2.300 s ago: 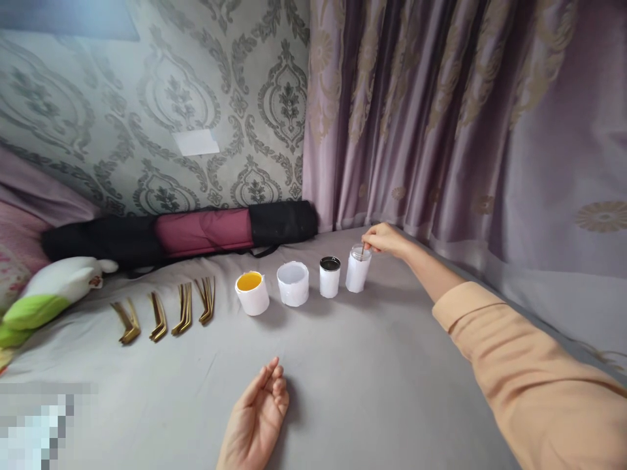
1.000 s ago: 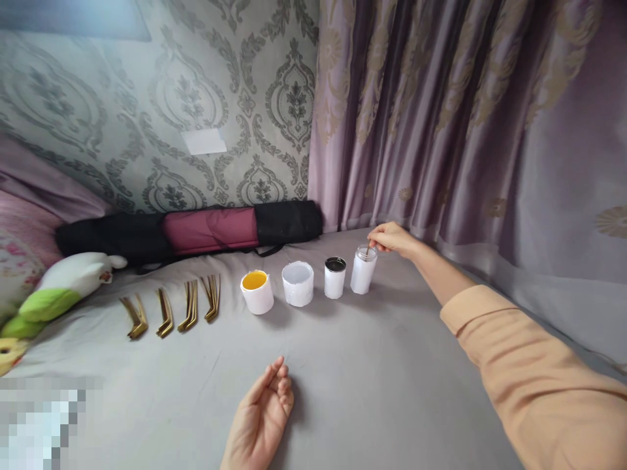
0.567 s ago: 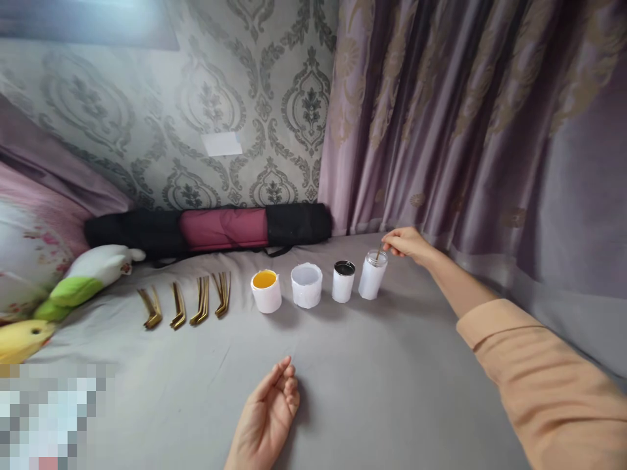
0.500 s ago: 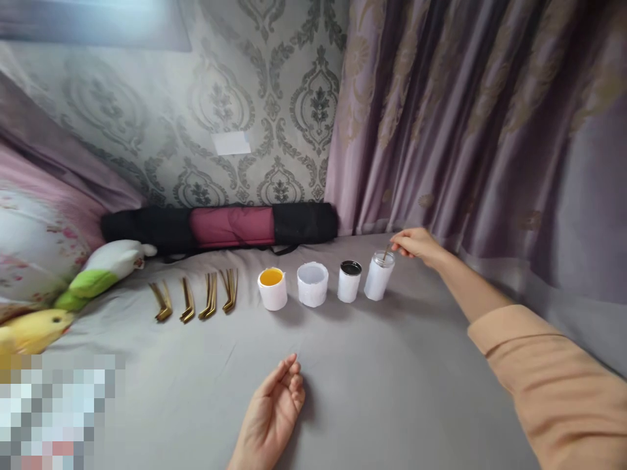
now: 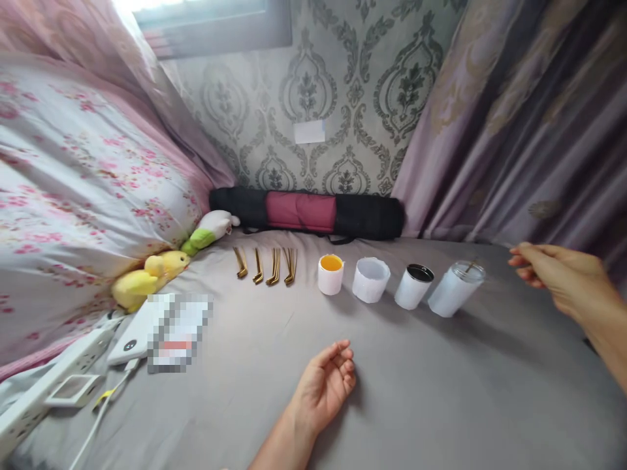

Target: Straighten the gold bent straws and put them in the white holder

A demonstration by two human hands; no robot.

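Observation:
Four white-wrapped cups stand in a row on the grey bed sheet [image 5: 441, 391]: a yellow-lined cup [image 5: 330, 274], a white cup [image 5: 371, 279], a black-lined cup [image 5: 413, 286] and a clear-rimmed jar [image 5: 455, 289]. A thin gold straw [image 5: 470, 266] pokes out of the jar. My right hand [image 5: 558, 274] hovers to the right of the jar, apart from it, fingers loosely stretched and holding nothing. My left hand [image 5: 326, 385] rests palm up on the sheet in front of the cups, fingers loosely curled and empty. Several bent gold straws [image 5: 267, 264] lie left of the cups.
A rolled black and maroon bag [image 5: 308, 212] lies against the patterned wall. Plush toys [image 5: 147, 277] and a floral pillow [image 5: 73, 196] fill the left side. A power strip [image 5: 29, 405] and a white device [image 5: 132, 333] lie at lower left. Purple curtains [image 5: 539, 130] hang on the right.
My right hand has let go of the straw in the jar and drawn back to the right. The view has swung left, showing the pillow and power strip. My left hand stays put.

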